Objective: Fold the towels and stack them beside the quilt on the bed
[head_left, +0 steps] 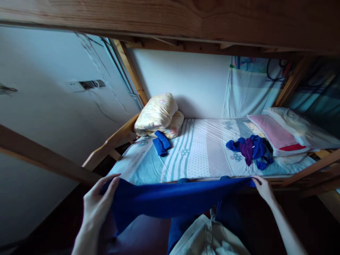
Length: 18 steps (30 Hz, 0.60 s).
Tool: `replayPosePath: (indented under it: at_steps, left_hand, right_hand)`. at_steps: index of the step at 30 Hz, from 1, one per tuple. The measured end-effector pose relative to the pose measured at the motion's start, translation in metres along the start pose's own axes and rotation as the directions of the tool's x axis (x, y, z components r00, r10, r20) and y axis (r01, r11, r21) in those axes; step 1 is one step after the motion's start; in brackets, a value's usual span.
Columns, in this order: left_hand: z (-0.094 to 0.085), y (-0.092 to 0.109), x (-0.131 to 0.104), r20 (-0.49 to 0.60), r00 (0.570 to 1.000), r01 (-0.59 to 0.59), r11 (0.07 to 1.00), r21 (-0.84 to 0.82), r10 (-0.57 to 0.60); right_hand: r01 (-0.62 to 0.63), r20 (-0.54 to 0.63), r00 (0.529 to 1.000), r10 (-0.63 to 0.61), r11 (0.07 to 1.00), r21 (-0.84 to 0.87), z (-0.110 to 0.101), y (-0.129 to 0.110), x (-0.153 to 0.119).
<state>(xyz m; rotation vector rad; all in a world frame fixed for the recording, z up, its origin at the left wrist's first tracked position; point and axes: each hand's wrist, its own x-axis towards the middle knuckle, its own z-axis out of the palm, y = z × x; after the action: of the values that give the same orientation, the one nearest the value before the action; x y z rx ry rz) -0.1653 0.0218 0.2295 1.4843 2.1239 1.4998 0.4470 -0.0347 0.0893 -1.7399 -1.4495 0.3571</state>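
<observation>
A long blue cloth (pixel 170 198) is stretched out sideways above my lap, in front of the bed. My left hand (pixel 99 198) pinches its left end between thumb and fingers, and the cloth hangs lower on that side. At the right end, my right hand (pixel 262 187) grips a corner between the fingertips. Which garment the cloth is, I cannot tell. Two folded blue cloth bundles (pixel 161 142) lie on the left part of the mattress. Farther right rests a crumpled heap of blue clothes (pixel 259 150) with a purple piece (pixel 247 150) among them.
The lower bunk mattress (pixel 199 152) has a patterned sheet. A rolled quilt (pixel 156 113) sits at its left end, a pink pillow (pixel 273 131) at its right. An upper bunk beam (pixel 170 19) runs overhead. A wooden rail (pixel 47 159) slants across the left side.
</observation>
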Motion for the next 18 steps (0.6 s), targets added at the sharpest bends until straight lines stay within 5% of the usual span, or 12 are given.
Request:
replayPosePath:
  at_steps: [4,9,13,18]
  left_hand:
    - [0.003,-0.009,-0.003,0.048,0.975,0.22,0.963,-0.155,-0.215]
    - [0.007,-0.023,-0.001,0.226,0.938,0.316,0.919,-0.236,-0.264]
    - [0.012,-0.026,0.003,0.22,0.948,0.271,0.943,-0.192,-0.228]
    - [0.017,-0.029,0.002,0.253,0.963,0.115,0.991,-0.075,-0.092]
  right_hand:
    - [0.102,-0.007,0.995,-0.102,0.994,-0.049,-0.046,-0.018,0.032]
    - [0.152,0.012,0.988,-0.152,0.976,-0.158,-0.087,-0.029,0.055]
    - [0.036,0.027,0.999,-0.032,0.986,-0.163,-0.097,-0.033,0.06]
    - [-0.127,0.089,0.988,0.123,0.991,0.042,-0.102,-0.031,0.062]
